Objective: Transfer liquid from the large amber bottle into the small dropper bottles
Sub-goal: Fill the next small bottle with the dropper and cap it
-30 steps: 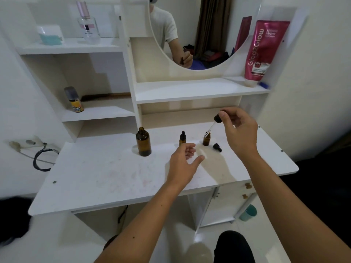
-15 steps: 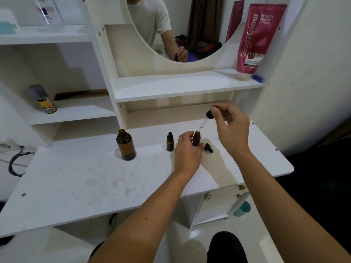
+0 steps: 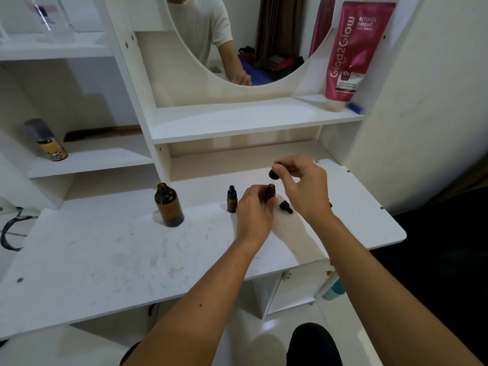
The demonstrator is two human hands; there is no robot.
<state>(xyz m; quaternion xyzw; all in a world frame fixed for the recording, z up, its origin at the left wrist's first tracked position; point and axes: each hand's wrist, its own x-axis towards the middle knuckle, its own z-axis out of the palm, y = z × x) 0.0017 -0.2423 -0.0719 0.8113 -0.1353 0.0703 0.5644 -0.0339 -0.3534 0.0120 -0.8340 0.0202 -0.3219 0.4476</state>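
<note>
Right, status relative to the large amber bottle (image 3: pixel 169 204), which stands uncapped on the white desk (image 3: pixel 105 254): all small items sit to its right. Left hand (image 3: pixel 254 212) has fingers wrapped in a pinch around the open small dropper bottle (image 3: pixel 270 192), steadying it on the desk; right hand (image 3: pixel 303 186) holds the dropper (image 3: pixel 273 175) just above that bottle's mouth, thumb and forefinger pressed on the black bulb, other fingers curled; glass tip looks at or inside the neck, too small to tell which.

Handling, my read: small bottles are light glass, narrow base, easy to tip; grip low on the body, as the left hand does; glass is smooth, slippery if wet. Pipette glass is thin and fragile; hold by the rubber bulb only, squeeze gently. Large bottle is heavier, stable, rigid; take it round the body, not the neck.

Count: one large amber bottle; two small dropper bottles, namely the held one and a capped bottle (image 3: pixel 231 199) between it and the large one; one dropper in hand; one loose black cap (image 3: pixel 286 207) lying on the desk just right of the held bottle. A dark speck shows behind the right wrist; cannot tell what.
</note>
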